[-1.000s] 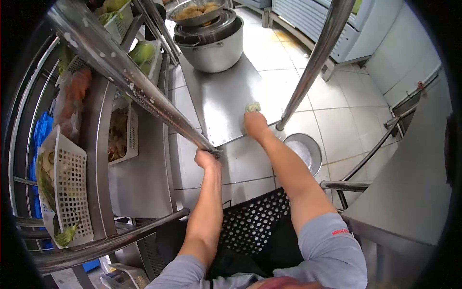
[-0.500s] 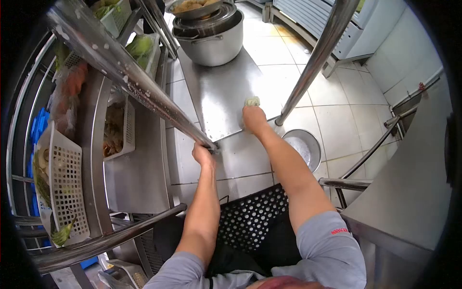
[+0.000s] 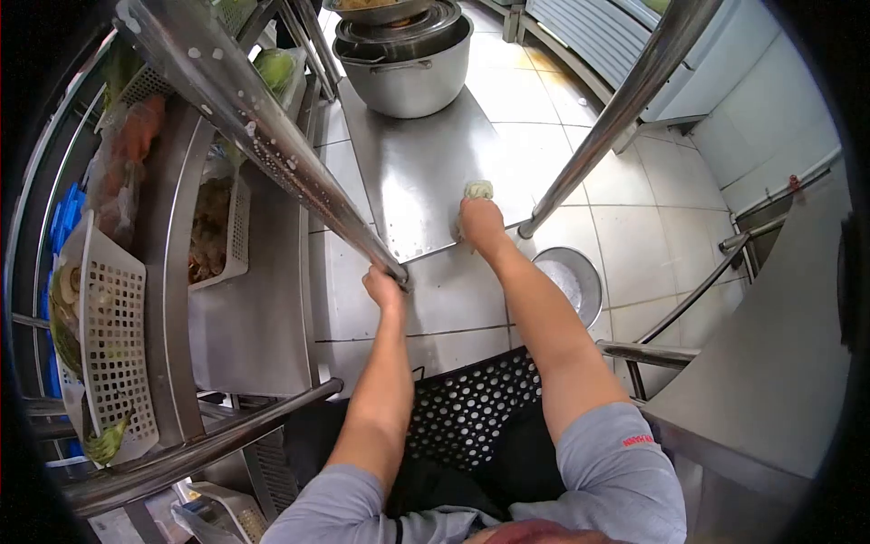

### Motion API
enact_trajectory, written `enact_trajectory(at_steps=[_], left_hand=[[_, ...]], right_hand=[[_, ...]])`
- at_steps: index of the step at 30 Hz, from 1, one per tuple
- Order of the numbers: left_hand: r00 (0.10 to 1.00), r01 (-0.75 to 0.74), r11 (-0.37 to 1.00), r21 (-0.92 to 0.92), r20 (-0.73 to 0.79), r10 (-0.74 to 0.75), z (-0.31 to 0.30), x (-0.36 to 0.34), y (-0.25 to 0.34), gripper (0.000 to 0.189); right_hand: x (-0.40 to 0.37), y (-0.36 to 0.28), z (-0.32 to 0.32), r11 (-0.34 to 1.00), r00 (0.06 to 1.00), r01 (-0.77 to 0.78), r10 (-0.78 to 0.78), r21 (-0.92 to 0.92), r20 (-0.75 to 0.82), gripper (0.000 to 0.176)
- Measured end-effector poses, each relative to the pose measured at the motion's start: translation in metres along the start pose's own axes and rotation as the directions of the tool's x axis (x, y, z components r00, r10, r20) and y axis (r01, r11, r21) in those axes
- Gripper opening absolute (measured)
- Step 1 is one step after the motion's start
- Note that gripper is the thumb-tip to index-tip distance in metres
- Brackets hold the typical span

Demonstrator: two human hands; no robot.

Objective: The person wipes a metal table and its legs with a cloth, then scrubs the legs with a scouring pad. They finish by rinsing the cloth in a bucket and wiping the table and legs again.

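My right hand [image 3: 481, 220] is closed around a crumpled pale cloth [image 3: 478, 189], pressed against the near right part of a low stainless steel shelf [image 3: 421, 163]. At the near left corner of that shelf, my left hand [image 3: 384, 288] wraps round the bottom of a shiny metal leg [image 3: 335, 204]; its fingertips are partly hidden. White, soap-like spots dot the upper length of this leg. Just right of my right forearm, a round metal basin [image 3: 589, 281] with whitish liquid stands on the tiled floor.
A large metal pot [image 3: 408, 86] stands on the far end of the low shelf, with lids and a bowl stacked on it. Another metal leg [image 3: 580, 136] rises at right. White plastic baskets [image 3: 118, 335] of vegetables line the left racks. A steel cabinet [image 3: 770, 354] is near right.
The view has shifted slightly, so the pot sits a little farther right and higher. Both hands keep nearly the same places on the leg and the shelf.
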State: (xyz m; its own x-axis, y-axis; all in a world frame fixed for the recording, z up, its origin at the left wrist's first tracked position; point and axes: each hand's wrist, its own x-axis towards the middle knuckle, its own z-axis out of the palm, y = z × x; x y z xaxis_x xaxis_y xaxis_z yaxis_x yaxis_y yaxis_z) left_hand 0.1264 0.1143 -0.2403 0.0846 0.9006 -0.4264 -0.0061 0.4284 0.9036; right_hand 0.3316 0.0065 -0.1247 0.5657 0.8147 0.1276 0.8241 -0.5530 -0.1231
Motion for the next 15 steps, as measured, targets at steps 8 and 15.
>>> enact_trajectory(at_steps=[8,15], left_hand=[[0.993,0.072,0.907,-0.414,-0.056,-0.104,0.020,-0.032,0.040,0.028],[0.969,0.176,0.984,-0.026,0.182,-0.168,-0.002,-0.026,0.024,0.034]], right_hand=[[0.001,0.000,0.000,1.000,1.000,-0.011,0.012,0.009,-0.008,0.009],[0.001,-0.002,0.004,0.999,0.999,-0.050,0.050,0.017,0.018,0.008]])
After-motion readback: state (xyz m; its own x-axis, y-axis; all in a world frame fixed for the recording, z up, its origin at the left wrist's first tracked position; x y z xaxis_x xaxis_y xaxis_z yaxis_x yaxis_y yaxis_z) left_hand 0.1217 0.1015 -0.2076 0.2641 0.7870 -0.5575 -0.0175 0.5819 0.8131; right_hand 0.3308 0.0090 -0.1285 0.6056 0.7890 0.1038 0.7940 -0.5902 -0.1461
